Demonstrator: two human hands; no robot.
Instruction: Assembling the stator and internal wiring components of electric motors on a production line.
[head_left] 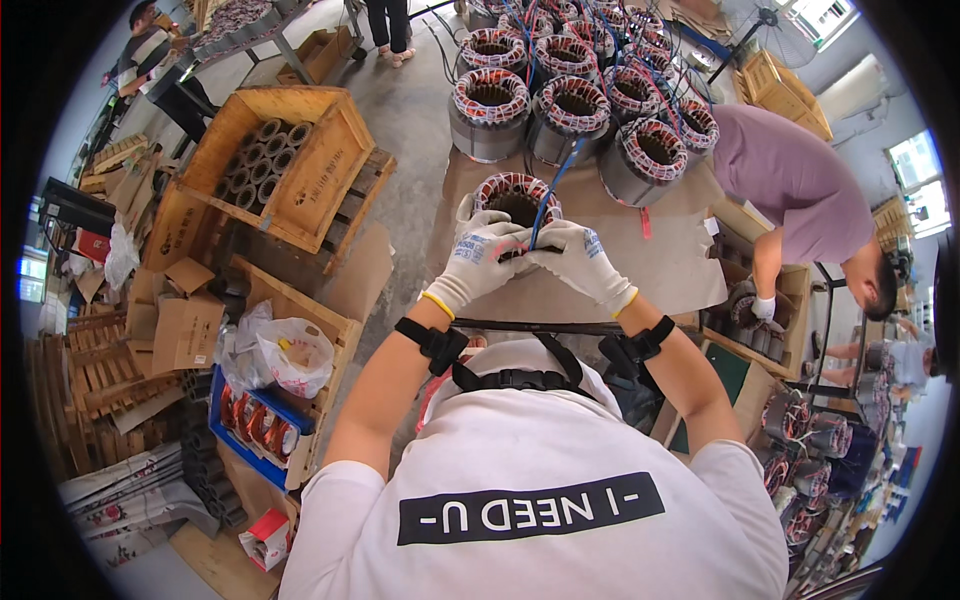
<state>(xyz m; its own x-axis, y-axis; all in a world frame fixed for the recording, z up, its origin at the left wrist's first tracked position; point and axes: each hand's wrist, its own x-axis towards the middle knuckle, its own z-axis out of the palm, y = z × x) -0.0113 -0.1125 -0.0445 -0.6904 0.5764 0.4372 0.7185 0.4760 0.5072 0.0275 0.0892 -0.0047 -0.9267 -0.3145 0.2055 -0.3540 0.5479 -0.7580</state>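
Observation:
A motor stator (527, 190) stands at the near edge of the covered table, its ring of copper windings bound with white lacing. Both of my hands wear white gloves and meet at its near rim. My left hand (480, 258) is closed, fingertips pinched at the rim beside a small reddish patch; what they hold is too small to make out. My right hand (580, 262) is closed around the base of the blue lead wires (549, 205), which rise up and away from the stator. The gloves hide the stator's near side.
More wound stators (575, 105) with red and blue leads crowd the table's far side. Brown paper (680, 270) covers the tabletop. On the right, a co-worker (790, 180) bends over a wooden crate (795, 300). At left stands a wooden crate (320, 180) of metal cores, near a blue tray (250, 455).

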